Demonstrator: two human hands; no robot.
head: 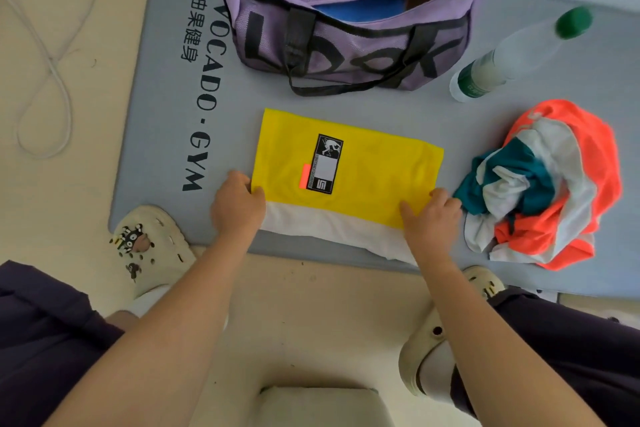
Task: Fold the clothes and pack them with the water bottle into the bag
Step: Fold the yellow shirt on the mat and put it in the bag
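A yellow and white garment (pixel 363 180) with a black label lies folded flat on the grey mat. My left hand (pixel 237 206) pinches its near left edge. My right hand (pixel 431 213) pinches its near right edge. A crumpled orange, white and teal garment (pixel 550 184) lies in a heap to the right. The purple bag (pixel 349 14) stands open at the far side, with something blue inside. A clear water bottle (pixel 512 55) with a green cap lies on its side to the right of the bag.
The grey gym mat (pixel 156 107) with black lettering covers the floor ahead. My two feet in cream clogs (pixel 152 246) rest at its near edge. A white cord (pixel 52 62) loops on the beige floor at the left. A pale box top (pixel 318 406) shows at the bottom.
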